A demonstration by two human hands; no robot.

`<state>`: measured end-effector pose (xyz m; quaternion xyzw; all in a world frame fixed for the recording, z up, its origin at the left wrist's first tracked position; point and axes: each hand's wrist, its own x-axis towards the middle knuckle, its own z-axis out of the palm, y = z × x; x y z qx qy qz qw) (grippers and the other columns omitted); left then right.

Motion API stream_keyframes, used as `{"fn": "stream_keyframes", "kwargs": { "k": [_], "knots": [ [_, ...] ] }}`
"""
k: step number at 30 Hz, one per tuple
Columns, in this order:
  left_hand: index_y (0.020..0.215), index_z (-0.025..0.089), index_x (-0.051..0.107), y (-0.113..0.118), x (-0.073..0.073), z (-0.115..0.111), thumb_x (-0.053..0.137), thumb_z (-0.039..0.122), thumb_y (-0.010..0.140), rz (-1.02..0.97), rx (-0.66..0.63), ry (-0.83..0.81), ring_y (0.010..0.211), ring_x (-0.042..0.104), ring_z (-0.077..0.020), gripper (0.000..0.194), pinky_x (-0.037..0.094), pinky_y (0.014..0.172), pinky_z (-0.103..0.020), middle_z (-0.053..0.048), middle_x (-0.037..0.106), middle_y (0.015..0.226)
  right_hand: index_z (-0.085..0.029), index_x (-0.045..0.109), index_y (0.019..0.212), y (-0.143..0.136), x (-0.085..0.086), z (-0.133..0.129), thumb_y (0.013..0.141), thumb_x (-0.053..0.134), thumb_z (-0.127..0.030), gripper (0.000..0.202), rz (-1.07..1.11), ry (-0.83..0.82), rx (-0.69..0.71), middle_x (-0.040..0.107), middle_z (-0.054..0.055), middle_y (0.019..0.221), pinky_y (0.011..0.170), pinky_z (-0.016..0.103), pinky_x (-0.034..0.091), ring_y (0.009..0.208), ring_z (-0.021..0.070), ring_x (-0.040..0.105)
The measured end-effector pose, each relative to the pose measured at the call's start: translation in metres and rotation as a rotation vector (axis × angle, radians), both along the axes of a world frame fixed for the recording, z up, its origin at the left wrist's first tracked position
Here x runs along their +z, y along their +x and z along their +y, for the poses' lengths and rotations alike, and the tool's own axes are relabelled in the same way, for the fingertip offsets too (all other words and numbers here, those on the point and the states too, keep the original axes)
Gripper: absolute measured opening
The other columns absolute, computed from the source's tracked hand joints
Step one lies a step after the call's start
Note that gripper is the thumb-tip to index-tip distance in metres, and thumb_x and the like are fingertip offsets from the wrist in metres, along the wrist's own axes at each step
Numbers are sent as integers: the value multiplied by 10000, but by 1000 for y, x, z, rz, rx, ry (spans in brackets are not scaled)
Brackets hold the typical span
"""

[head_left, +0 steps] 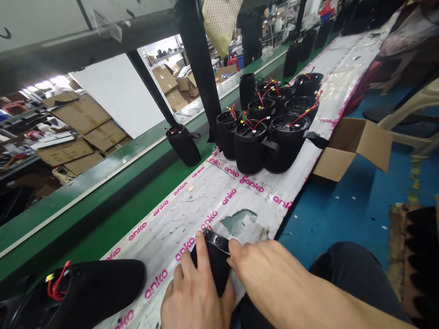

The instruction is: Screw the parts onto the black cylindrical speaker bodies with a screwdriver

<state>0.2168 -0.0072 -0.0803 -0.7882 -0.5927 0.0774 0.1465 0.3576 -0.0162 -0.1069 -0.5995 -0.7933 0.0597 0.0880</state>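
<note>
Grip, left: left hand (197, 292) is closing around a black housing (213, 263), index finger running along its body to the rim, thumb pressing opposite. Housing is sitting inside that hold, rim end showing past the fingers, above white printed sheeting (202, 194); fingers are hiding whether its base is touching down. Right hand (255, 262) is curling in at the rim, just right of the left fingers; a yellow bit (230, 257) is showing at its fingertips, though whether they are pinching that or pressing the rim I cannot tell. Main risk, my judgement: if the right hand is pushing harder than the left is bracing, the housing could be twisting out and rolling toward the dark-clothed leg (356, 274), right of the grip. Beside the index fingertip a small red end (210, 227) is poking up; a sliding finger could be bending it. Just beyond the grip, a torn patch (238, 221) is gaping; a base crossing it could be catching and tipping. Left of the grip, another housing (106, 290) is baring red wires (57, 288); a drifting elbow could be snagging them. Farther ahead, clustered housings (252, 153) are crowding together; one knock could be toppling several.
</note>
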Motion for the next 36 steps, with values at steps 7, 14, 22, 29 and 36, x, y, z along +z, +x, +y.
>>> {"fn": "stream_keyframes", "kwargs": {
  "k": [7,14,22,29,36],
  "knots": [
    [1489,166,389,-4,4,0,580,349,855,-45,12,23,731,664,-217,687,492,592,-292,-82,638,984,-200,533,1017,11,-2,-15,1055,365,-277,189,375,81,-89,674,17,765,595,318,441,656,209,685],
    [1497,174,372,-4,5,-1,580,353,839,-45,9,14,753,669,-226,713,480,589,-284,-79,629,956,-202,523,979,19,-1,-19,1051,390,-273,166,293,-17,-89,655,8,704,537,326,385,614,239,683],
    [1483,147,395,-1,1,-5,530,367,880,-21,-6,72,742,652,-214,656,495,610,-287,-94,627,983,-197,523,943,11,9,-13,1033,439,-224,126,254,-46,-39,660,5,686,490,312,310,599,228,686],
    [1491,155,385,0,0,-7,577,388,863,-21,-7,75,793,641,-227,696,510,677,-309,-93,618,988,-211,487,965,11,-7,-16,1038,423,-232,99,182,79,-4,612,-20,673,513,331,285,561,217,637],
    [1476,114,402,0,-6,-7,550,366,864,11,-33,64,860,639,-257,678,521,724,-337,-119,615,998,-213,530,950,19,8,-12,1005,463,-196,88,130,34,83,623,-5,716,487,340,257,539,210,606]
  ]
}}
